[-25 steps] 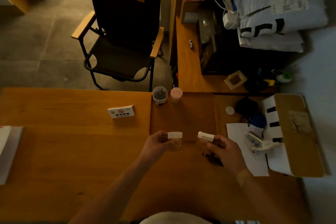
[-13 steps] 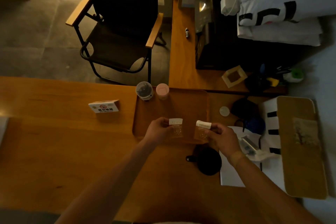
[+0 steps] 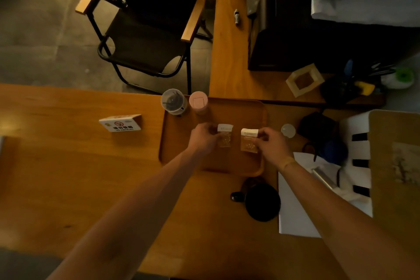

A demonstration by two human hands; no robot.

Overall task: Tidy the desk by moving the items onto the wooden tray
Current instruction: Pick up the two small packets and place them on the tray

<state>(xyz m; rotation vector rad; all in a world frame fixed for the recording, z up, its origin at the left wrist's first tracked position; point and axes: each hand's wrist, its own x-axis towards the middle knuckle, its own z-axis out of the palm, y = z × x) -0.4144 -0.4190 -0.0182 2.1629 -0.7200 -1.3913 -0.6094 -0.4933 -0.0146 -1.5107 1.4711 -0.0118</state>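
In the lower half of the frame two bare forearms are stretched forward over the wooden desk (image 3: 68, 177). A black round lid-like object (image 3: 262, 203) is seen near the lower centre, just below the wooden tray (image 3: 181, 150), with a white sheet of paper (image 3: 295, 211) at its right side.

At the centre of the frame, two small containers are held above the tray. The left hand (image 3: 204, 137) is closed on the left container (image 3: 225, 135), and the right hand (image 3: 270, 143) is closed on the right container (image 3: 249, 141). Each container has a white cap and a clear body in which small pale contents can be noticed; the printing on the caps is too small to be read. Whether the containers touch the tray floor cannot be told.

Higher in the frame, at the tray's upper left corner, a clear round jar (image 3: 173, 101) and a pink cylinder (image 3: 198, 102) are standing side by side. To the left of the tray, a small white no-smoking sign (image 3: 120, 123) is placed on the desk. At the upper left of the frame, a black folding chair (image 3: 145, 36) with wooden armrests is seen on the grey floor.
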